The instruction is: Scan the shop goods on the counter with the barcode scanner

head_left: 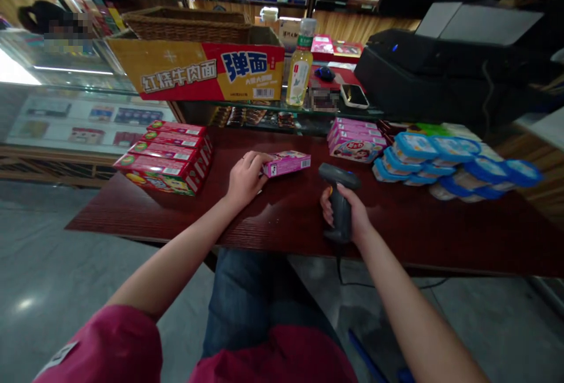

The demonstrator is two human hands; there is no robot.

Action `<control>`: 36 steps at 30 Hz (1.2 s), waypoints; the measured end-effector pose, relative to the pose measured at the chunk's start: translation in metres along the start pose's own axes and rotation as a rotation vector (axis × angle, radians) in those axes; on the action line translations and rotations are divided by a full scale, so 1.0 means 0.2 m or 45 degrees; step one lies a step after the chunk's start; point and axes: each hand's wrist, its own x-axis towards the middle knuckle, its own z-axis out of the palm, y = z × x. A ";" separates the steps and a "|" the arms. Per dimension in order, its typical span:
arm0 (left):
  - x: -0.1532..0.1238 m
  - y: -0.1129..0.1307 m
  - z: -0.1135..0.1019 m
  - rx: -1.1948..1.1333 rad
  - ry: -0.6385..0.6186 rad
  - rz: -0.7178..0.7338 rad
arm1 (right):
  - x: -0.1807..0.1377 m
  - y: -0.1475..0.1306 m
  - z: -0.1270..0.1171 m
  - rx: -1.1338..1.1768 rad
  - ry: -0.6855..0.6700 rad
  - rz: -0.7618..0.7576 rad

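Observation:
On the dark red-brown counter (273,218), my left hand (247,178) grips the left end of a small pink-purple snack box (288,163), which lies on its side with a barcode on its right end. My right hand (348,212) is wrapped round the handle of a dark grey barcode scanner (340,201). The scanner's head points left towards the pink box, a short gap apart from it. A stack of similar pink boxes (356,141) stands behind the scanner. Left of my left hand sit several red snack boxes (165,157) in a row.
Blue-lidded plastic tubs (418,154) are piled on the right. Behind the counter stand a noodle carton (198,71) with a wicker basket (189,24), a drink bottle (300,66), a phone (354,96) and a black machine (423,77). The scanner's cable (352,283) hangs over the front edge.

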 end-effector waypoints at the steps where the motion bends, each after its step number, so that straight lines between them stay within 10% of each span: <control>1: 0.00 0.01 0.00 0.010 -0.003 0.013 | 0.00 0.00 0.00 -0.005 0.004 0.016; 14: 0.02 0.05 0.04 -0.195 0.027 -0.128 | -0.03 -0.02 -0.03 0.083 -0.003 -0.076; 20: 0.20 0.19 0.35 -0.738 0.007 -0.378 | -0.11 -0.12 -0.24 0.049 0.120 -0.111; 27: 0.48 0.40 0.74 -0.710 0.033 -0.352 | -0.17 -0.17 -0.38 0.122 0.121 -0.237; 36: 0.61 0.43 0.88 -0.506 0.082 -0.362 | -0.15 -0.14 -0.38 0.177 0.091 -0.129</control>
